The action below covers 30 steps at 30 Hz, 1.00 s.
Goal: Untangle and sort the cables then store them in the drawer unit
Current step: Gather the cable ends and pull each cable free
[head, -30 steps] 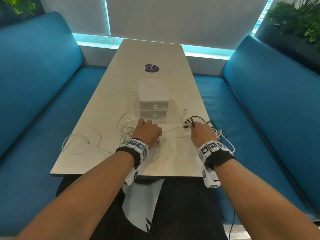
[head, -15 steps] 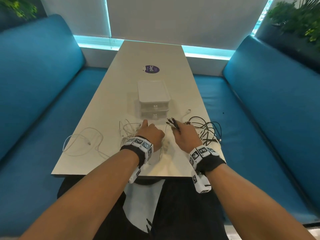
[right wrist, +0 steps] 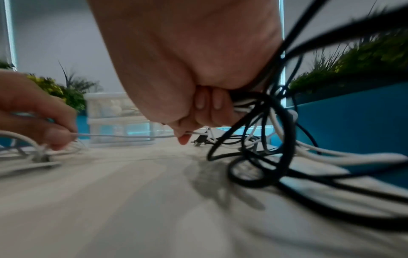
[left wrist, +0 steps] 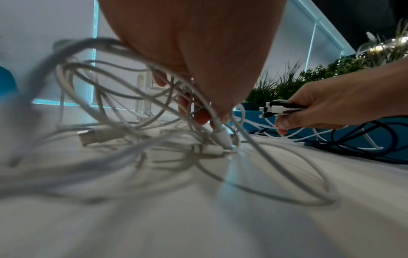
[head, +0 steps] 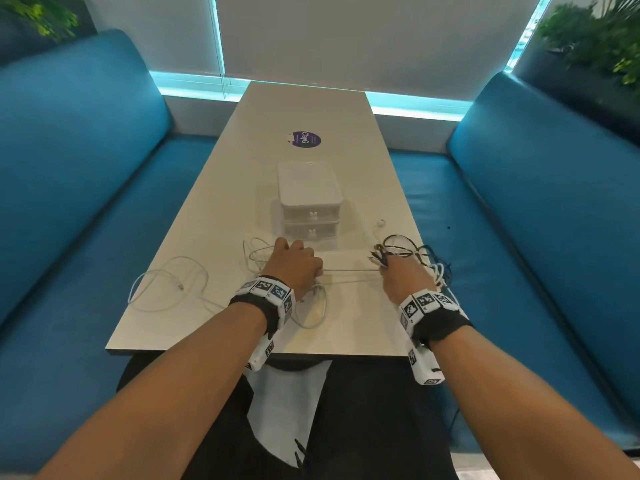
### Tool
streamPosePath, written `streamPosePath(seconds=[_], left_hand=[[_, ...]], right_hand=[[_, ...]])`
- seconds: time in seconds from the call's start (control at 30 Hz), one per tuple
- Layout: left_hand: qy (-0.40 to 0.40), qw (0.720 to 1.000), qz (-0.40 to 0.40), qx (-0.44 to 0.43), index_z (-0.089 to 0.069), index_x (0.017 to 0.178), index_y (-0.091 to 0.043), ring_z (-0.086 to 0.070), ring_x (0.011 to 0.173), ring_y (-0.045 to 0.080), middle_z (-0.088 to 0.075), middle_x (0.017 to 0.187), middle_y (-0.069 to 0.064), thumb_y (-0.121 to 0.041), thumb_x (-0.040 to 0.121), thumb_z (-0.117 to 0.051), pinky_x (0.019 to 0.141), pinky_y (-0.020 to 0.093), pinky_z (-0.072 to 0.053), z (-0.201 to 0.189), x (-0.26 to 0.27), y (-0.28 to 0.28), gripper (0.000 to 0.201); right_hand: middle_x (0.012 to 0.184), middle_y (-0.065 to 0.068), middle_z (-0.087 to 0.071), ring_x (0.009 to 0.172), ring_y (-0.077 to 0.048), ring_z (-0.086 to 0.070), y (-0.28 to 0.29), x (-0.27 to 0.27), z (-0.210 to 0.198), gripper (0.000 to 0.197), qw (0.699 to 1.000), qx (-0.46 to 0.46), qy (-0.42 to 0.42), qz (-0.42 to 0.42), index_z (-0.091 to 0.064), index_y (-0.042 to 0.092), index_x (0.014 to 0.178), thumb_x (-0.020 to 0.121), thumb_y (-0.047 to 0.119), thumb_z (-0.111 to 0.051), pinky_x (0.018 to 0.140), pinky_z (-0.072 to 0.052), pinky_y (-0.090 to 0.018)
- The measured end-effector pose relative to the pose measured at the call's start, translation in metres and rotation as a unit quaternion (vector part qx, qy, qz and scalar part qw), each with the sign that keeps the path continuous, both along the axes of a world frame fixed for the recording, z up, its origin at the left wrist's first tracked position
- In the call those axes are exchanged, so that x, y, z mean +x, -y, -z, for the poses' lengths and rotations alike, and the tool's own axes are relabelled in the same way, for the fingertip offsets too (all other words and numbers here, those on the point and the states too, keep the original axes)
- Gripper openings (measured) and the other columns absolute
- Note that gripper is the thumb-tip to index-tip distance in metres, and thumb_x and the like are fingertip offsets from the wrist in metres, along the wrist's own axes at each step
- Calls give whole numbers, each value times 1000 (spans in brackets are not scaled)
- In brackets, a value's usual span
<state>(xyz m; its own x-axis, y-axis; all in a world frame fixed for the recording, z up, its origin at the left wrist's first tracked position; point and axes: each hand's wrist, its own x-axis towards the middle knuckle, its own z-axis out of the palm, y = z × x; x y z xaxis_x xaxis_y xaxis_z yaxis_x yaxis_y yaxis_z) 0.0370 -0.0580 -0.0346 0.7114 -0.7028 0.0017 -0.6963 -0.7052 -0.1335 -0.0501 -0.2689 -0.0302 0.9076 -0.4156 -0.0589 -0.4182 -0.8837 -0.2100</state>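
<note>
My left hand (head: 294, 268) rests on a tangle of white cables (head: 258, 254) in front of the drawer unit (head: 309, 199) and pinches a white cable (head: 349, 270) that runs taut across to my right hand (head: 403, 277). In the left wrist view its fingers (left wrist: 199, 116) curl round the white loops (left wrist: 123, 97). My right hand grips a bundle of black and white cable ends (left wrist: 276, 109), and black cables (right wrist: 271, 132) loop beside it at the table's right edge. A separate white cable (head: 166, 285) lies loose at the left.
The clear two-drawer unit stands mid-table with both drawers closed. A purple sticker (head: 306, 139) lies beyond it. Blue benches (head: 540, 216) flank the table (head: 353, 327) on both sides. Some cables (head: 441, 271) hang over the right edge.
My right hand came left towards the left hand, then went back right with the plug bundle, pulling a white cable taut between the hands. The left hand stayed on the white tangle.
</note>
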Motion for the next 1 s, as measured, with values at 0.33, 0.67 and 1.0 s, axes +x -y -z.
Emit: streamPosePath(seconds=[0.33, 0.67, 1.0], left_hand=[[-3, 1000, 3, -9, -65, 105, -28, -50, 106, 23, -66, 102, -5, -26, 98, -45, 95, 46, -29, -2, -13, 20, 22], [-12, 998, -10, -56, -67, 108, -27, -50, 107, 21, -63, 104, -6, -33, 104, -41, 96, 45, -29, 8, -8, 15, 28], [-14, 999, -17, -40, -65, 105, -28, -52, 101, 23, -65, 99, -5, -31, 104, -36, 94, 45, -30, 5, -7, 15, 30]], right_hand=[[96, -14, -69, 88, -33, -64, -41, 7, 3, 27, 985, 93, 58, -131, -65, 10, 108, 103, 27, -45, 74, -50, -37], [99, -10, -68, 89, -30, -65, -28, 4, 11, 21, 998, 56, 16, -39, -65, 16, 105, 100, 26, -47, 74, -50, -35], [98, -10, -68, 88, -31, -66, -5, -8, 1, 26, 998, 38, 54, 18, -65, 15, 107, 102, 25, -41, 79, -54, -39]])
